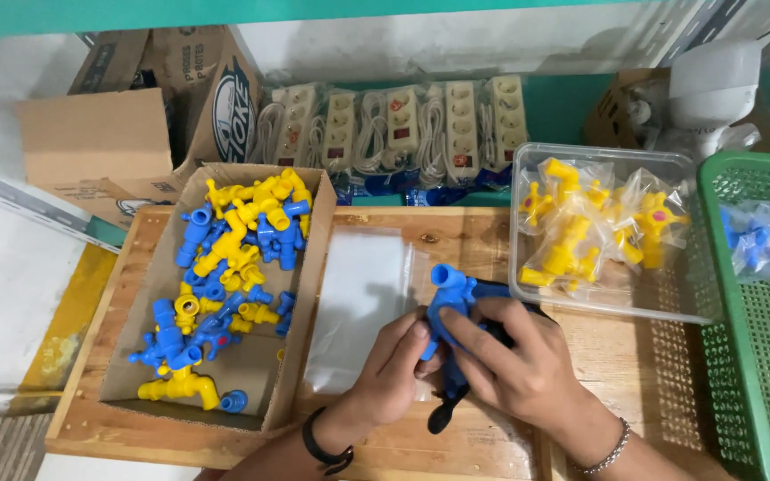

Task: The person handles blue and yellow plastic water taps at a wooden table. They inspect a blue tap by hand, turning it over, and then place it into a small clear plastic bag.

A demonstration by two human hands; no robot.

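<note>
Your wooden bench carries everything here. Along its right edge sits a green mesh basket with bagged blue parts inside. At the left edge an open cardboard box holds a loose heap of blue and yellow plastic taps. At the back right stands a clear plastic tub with yellow taps sealed in small bags. Behind the bench's back edge lies a row of cream power strips. Flat on the middle of the bench, just beside the box, lies a stack of clear plastic bags.

The blue tap is at the front middle of the bench, lifted between your hands, its open round mouth pointing up and its dark handle hanging below. Your left hand has its fingers curled closed against the tap's left side, thumb on the body. Your right hand wraps over it from the right, fingers closed across the body.

It looks like light, rigid moulded plastic, smooth and probably a little slick, so it should not bend or crush. Grip the thick central barrel rather than the thin handle, which may turn under your fingers.
</note>
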